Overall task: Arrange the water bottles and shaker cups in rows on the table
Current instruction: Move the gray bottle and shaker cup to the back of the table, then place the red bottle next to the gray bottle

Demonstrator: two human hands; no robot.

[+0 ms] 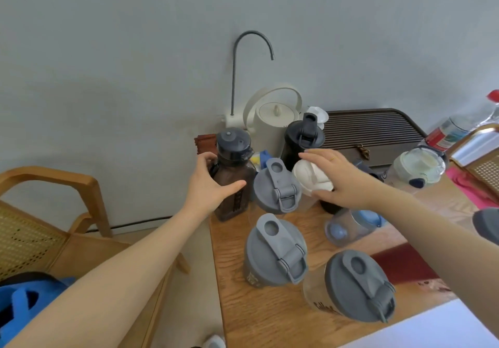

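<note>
A dark brown square bottle [232, 185] with a black cap stands at the wooden table's [270, 318] far left corner. My left hand [208, 183] wraps around its side, fingers and thumb touching it. My right hand [343, 180] reaches over a white-lidded cup [310, 177], fingers spread on it. Three grey-lidded shaker cups [278, 185], [275, 250], [356, 285] stand in front. A black shaker [302, 142] with its flip cap up stands behind. A blue-lidded clear bottle [351, 226] lies on its side.
A cream kettle [272, 115] and a gooseneck tap [243, 48] stand by the wall. A dark slatted tea tray [378, 131] fills the back right, next to a clear jar [418, 166] and a red-labelled bottle [445, 134]. A wooden chair [54, 207] stands left.
</note>
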